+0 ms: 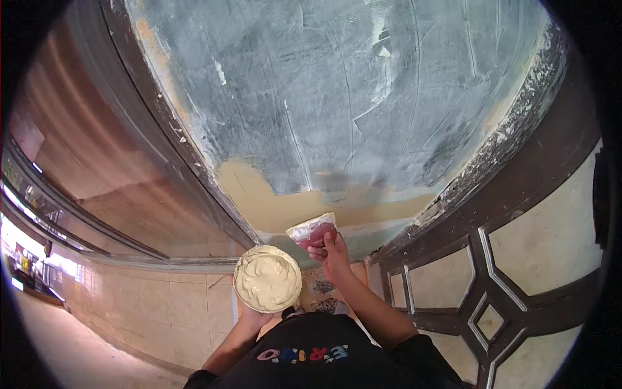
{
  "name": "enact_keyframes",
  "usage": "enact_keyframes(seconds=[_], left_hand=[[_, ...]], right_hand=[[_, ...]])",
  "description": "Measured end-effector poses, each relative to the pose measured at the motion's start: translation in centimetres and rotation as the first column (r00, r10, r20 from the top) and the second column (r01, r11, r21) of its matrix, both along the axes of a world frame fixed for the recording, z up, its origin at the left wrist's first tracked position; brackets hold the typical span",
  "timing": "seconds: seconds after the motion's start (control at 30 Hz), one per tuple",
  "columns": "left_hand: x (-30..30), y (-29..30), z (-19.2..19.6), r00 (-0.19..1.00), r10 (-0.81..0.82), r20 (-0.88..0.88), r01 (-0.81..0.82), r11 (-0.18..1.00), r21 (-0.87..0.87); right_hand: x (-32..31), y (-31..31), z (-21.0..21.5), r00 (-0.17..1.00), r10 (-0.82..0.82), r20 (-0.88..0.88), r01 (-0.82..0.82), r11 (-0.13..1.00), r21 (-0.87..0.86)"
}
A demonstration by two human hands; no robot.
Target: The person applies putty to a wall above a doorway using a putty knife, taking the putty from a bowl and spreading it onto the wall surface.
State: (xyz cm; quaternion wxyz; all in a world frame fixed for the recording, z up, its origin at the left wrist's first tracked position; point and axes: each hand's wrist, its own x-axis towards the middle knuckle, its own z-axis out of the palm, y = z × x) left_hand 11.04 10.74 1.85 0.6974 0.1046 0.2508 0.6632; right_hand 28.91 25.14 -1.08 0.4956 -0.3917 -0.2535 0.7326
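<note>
My left hand [254,317] supports a round tub [300,289] from below and the side, most of its fingers hidden beneath it. Thick cream-coloured putty [268,279] fills the tub, its surface swirled. In my right hand [334,257] is a wide, flat putty knife [315,231] with a reddish face smeared white. Its broad edge points up toward the wall and carries some cream putty; whether it touches the wall I cannot tell. A beige band of putty [272,202] runs across the low part of the blue-grey wall [337,97].
To the left stands a dark frame [146,129] with a brownish glass pane [116,162]. A dark panelled door [476,272] is on the right. Tiles [188,292] line the lower left, and dark debris [324,286] lies near my feet.
</note>
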Motion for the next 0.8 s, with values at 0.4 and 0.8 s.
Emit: enact_keyframes(seconds=[0.4,0.8], left_hand=[[-3.6,-0.2,0.1,0.994,-0.023,-0.105,0.017,0.998,-0.054],[-6.1,-0.2,-1.7,0.969,-0.055,-0.240,0.067,0.997,0.041]], right_hand=[[-5.5,1.5,2.7,0.981,-0.183,-0.064,0.187,0.980,0.063],[-5.7,0.7,3.8,0.967,-0.254,0.006,0.250,0.956,0.153]])
